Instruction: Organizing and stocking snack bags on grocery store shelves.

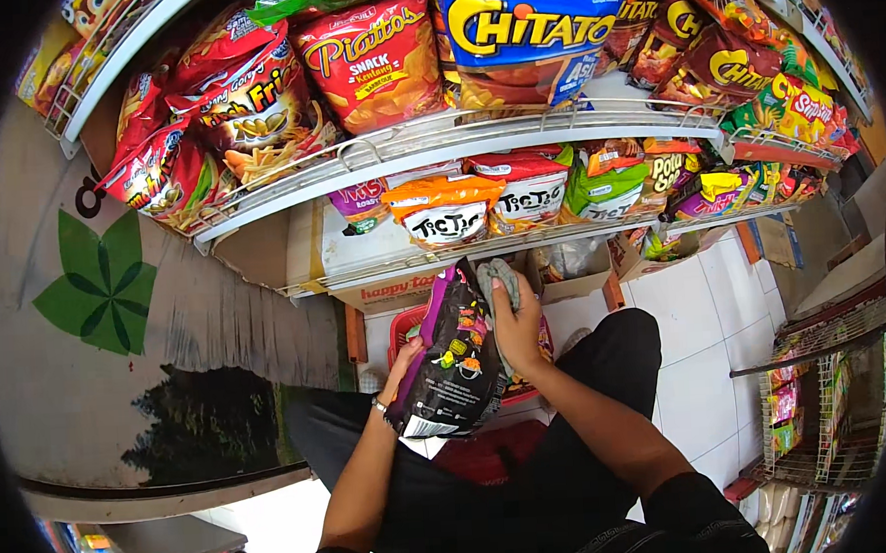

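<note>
A black snack bag with purple edges (448,366) is held upright over my lap, its printed back facing me. My left hand (404,369) grips its left edge, the fingers hidden behind the bag. In my right hand (518,325) is a folded grey cloth (496,279), which lies against the upper right of the bag. Partly hidden behind the bag is a red plastic basket (403,326) on the floor between my legs; a colourful packet edge shows beside my right wrist.
Ahead, an upper wire-fronted shelf (406,150) holds several large snack bags, including a blue bag (531,42). Smaller pouches fill the lower shelf (482,252), above cardboard boxes (389,291). A glass panel (205,329) stands left; a wire rack (830,396) stands right on white tiles (688,364).
</note>
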### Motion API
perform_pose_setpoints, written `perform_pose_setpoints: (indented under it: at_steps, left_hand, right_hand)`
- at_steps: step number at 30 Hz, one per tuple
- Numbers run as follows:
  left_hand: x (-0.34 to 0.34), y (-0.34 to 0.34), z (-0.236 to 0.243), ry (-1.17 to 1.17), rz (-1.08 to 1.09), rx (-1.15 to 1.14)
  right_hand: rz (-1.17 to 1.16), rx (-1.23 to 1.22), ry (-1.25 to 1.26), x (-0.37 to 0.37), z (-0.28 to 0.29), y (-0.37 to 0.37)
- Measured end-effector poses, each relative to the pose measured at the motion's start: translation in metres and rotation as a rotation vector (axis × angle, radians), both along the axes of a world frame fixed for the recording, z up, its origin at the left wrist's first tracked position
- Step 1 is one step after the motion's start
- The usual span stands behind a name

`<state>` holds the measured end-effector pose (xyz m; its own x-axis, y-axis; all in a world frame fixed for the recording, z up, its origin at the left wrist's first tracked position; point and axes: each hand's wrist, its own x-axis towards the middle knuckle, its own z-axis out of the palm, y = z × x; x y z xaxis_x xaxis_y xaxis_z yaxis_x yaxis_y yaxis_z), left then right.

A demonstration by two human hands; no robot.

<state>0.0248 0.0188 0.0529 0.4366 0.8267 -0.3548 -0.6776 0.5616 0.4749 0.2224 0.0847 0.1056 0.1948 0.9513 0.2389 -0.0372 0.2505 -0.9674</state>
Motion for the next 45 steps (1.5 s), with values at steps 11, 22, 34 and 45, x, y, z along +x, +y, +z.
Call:
perform_pose_setpoints:
  at_steps: [11, 22, 34, 45]
  left_hand:
    - [0.011, 0.003, 0.025, -0.318, 0.098, 0.004]
    - [0.015, 0.011, 0.044, -0.270, 0.379, -0.082]
    - [0.006, 0.010, 0.033, -0.124, 0.504, 0.128]
    - [-0.005, 0.005, 0.023, -0.351, 0.362, 0.265]
  right_hand:
    - [-0.168, 0.025, -0.130, 0.018, -0.006, -0.002]
    - [0.364, 0.787, -0.775, -0.021, 0.055, -0.072]
    - [0.379, 0.966, -0.838, -0.007, 0.034, -0.063]
    - [0.194, -0.243, 0.185, -0.012, 0.013, -0.045]
